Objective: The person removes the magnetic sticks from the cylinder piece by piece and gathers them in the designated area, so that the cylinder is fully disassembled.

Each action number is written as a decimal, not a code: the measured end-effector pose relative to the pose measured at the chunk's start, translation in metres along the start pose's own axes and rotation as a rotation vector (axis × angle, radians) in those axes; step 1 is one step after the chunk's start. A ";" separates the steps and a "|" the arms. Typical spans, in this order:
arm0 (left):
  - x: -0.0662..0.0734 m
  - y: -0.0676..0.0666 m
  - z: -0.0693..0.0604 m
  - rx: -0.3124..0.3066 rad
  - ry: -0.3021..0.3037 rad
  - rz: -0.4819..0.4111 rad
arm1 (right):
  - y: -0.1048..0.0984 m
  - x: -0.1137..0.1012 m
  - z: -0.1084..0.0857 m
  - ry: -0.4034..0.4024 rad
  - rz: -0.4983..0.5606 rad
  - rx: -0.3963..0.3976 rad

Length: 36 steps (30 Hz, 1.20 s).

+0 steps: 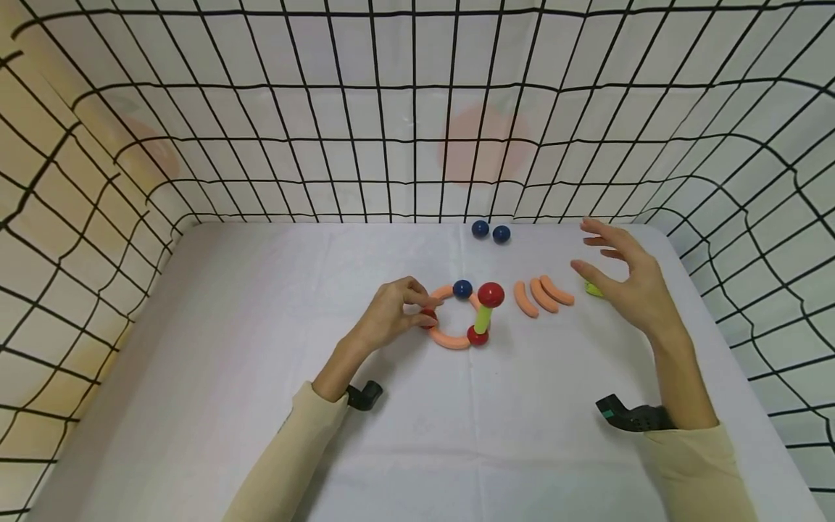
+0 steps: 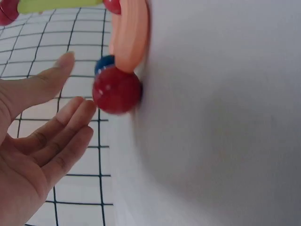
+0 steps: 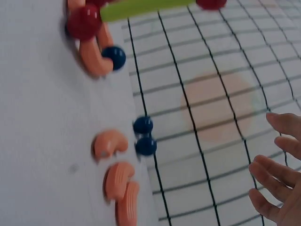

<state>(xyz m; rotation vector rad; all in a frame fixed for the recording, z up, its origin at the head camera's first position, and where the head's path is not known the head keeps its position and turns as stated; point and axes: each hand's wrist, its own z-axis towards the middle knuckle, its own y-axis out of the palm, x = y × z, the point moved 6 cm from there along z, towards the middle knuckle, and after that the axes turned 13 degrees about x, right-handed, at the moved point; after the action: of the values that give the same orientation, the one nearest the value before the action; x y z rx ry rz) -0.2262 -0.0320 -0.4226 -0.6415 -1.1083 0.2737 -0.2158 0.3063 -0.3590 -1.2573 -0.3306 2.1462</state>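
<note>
Counting over the ring (image 1: 449,341) on the desk (image 1: 417,435), we found one blue ball (image 1: 462,289), three red balls (image 1: 491,295) and one green stick (image 1: 483,319). At the ring's left our left hand (image 1: 391,313) spread loosely; well right, past three loose orange curves (image 1: 544,296), our right hand (image 1: 633,283) spread wide.

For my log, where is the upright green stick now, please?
In the head view, the green stick stands lower right on the ring, between two red balls.
</note>
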 end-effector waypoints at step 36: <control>0.034 0.044 0.011 0.026 -0.110 -0.469 | 0.078 -0.067 -0.036 -0.169 0.295 -0.301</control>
<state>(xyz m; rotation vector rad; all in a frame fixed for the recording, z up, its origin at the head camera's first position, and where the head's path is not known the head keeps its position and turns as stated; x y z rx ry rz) -0.2167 0.0238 -0.4201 -0.3307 -1.3230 -0.0814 -0.1915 0.2008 -0.3696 -1.3601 -0.5895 2.5344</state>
